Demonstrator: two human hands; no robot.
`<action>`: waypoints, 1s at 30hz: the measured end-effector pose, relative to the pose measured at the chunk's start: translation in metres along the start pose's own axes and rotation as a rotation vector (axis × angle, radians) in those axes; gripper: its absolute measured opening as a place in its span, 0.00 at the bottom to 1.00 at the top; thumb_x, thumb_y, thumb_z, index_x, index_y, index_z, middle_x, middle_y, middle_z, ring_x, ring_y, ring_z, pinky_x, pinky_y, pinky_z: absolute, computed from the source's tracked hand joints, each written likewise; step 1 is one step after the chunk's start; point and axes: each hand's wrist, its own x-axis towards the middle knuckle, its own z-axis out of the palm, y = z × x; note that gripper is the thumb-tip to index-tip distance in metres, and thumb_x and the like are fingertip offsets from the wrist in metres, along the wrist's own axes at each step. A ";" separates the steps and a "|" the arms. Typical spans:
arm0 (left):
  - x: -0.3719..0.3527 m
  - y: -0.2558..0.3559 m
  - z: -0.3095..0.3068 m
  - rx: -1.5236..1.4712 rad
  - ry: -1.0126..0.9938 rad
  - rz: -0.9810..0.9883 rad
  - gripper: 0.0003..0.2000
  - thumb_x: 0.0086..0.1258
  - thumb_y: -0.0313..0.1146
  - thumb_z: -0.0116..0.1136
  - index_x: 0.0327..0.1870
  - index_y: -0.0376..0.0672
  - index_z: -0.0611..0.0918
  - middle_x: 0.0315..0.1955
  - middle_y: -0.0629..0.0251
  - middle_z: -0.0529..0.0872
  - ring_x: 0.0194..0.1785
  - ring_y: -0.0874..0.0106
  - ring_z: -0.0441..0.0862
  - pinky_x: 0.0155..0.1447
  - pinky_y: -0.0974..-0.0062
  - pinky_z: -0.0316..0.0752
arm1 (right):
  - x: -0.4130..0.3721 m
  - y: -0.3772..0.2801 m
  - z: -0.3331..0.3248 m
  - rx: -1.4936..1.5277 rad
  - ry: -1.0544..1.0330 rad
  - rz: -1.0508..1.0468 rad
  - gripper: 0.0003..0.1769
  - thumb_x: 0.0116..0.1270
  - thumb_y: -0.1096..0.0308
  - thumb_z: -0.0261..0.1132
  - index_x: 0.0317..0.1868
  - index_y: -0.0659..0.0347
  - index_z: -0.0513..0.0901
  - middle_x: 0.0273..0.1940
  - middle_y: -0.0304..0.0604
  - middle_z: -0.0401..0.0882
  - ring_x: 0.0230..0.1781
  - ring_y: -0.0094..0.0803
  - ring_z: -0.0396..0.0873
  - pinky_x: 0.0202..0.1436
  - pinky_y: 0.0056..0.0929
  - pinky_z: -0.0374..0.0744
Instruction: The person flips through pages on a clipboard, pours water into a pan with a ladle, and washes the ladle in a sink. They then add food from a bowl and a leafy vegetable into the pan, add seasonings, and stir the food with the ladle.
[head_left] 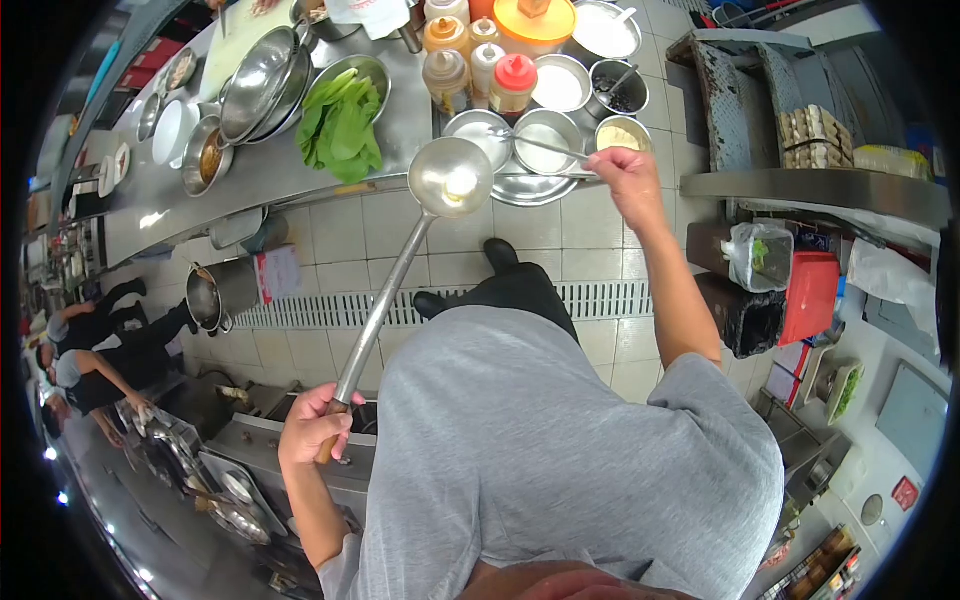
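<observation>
My left hand [316, 424] is closed round the wooden end of a long-handled metal ladle [385, 275]. The ladle's round bowl is held near the counter edge, with a small pale patch inside it. My right hand [628, 178] grips the handle of a small metal spoon [548, 146]. Its tip reaches over a metal bowl of white powder or granules [478, 138], and its handle crosses a second bowl with white contents [548, 158]. Close to my right hand stands a bowl of pale yellow powder [622, 135]. Whether the spoon carries anything is too small to tell.
Squeeze bottles [512, 82] stand behind the bowls. Leafy greens [342, 125] lie in a metal bowl on the left, beside stacked metal bowls [262, 85]. A large pot [220, 295] stands on the floor at left. Egg trays [815, 138] sit on a right-hand shelf. Other people work far left.
</observation>
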 end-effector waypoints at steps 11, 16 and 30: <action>-0.001 0.002 0.009 0.001 -0.023 -0.009 0.15 0.58 0.21 0.58 0.47 0.31 0.82 0.18 0.68 0.76 0.11 0.79 0.68 0.16 0.81 0.66 | 0.027 0.038 -0.022 -0.847 0.101 -0.205 0.13 0.66 0.61 0.61 0.30 0.60 0.86 0.28 0.53 0.84 0.31 0.53 0.83 0.38 0.50 0.79; -0.002 0.000 0.011 0.004 -0.012 0.000 0.15 0.58 0.22 0.59 0.48 0.32 0.81 0.18 0.67 0.75 0.12 0.78 0.68 0.16 0.80 0.66 | 0.041 0.043 -0.020 -0.702 -0.079 -0.140 0.13 0.64 0.62 0.61 0.29 0.61 0.85 0.27 0.53 0.84 0.32 0.54 0.83 0.38 0.50 0.79; 0.001 0.000 0.016 0.001 0.024 0.006 0.15 0.58 0.23 0.61 0.48 0.31 0.82 0.18 0.68 0.75 0.12 0.79 0.68 0.16 0.80 0.66 | 0.072 0.025 -0.028 -0.898 -0.142 -0.165 0.11 0.54 0.64 0.64 0.26 0.63 0.86 0.27 0.56 0.84 0.30 0.52 0.82 0.37 0.47 0.79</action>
